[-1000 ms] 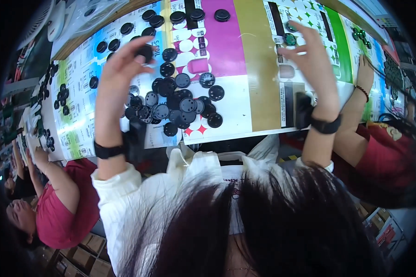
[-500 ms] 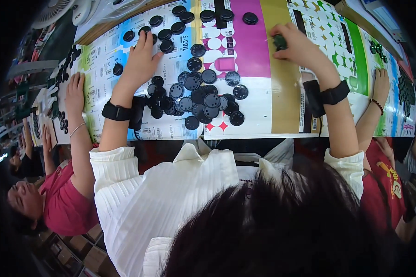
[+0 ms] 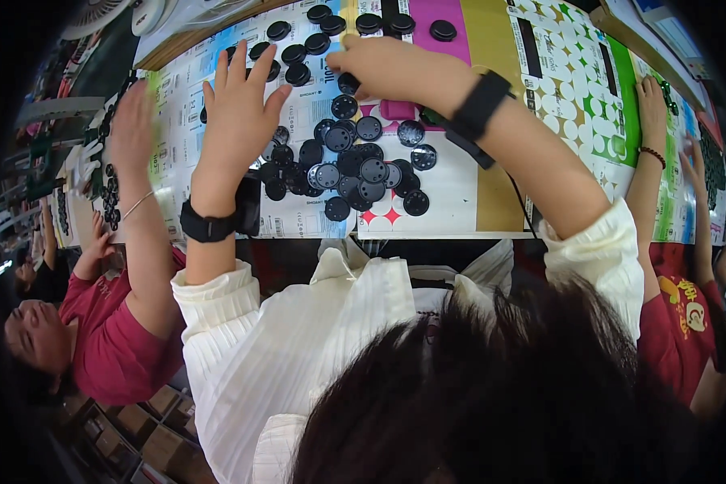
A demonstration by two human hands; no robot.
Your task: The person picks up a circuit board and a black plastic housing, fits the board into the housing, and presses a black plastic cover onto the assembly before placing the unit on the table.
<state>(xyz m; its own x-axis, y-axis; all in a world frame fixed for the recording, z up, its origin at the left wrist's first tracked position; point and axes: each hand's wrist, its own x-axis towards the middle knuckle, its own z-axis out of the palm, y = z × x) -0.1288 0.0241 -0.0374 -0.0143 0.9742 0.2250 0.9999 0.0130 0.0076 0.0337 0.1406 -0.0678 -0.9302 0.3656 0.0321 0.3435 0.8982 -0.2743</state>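
My left hand (image 3: 246, 109) is open, palm down, its fingers spread over the printed table beside several black round caps (image 3: 298, 74). My right hand (image 3: 387, 68) reaches leftward across the table, its fingers curled around a black disc (image 3: 348, 83); the hand hides part of their contact. Between my arms lies a heap of flat black discs (image 3: 351, 165), some with small holes. A pink block (image 3: 397, 110) is just below my right hand. A dark green piece (image 3: 430, 118) shows partly from under my right wrist.
Single caps (image 3: 442, 31) lie toward the far side. A wooden edge (image 3: 210, 36) borders the table at the back left. Co-workers' arms rest on the table at the left (image 3: 133, 137) and right (image 3: 652, 121). A cable (image 3: 524, 202) hangs from my right wristband.
My right hand has swung left from the gold strip to the black disc; the dark green piece it held no longer shows in its fingers. My left hand has spread its fingers and lifted off a cap.
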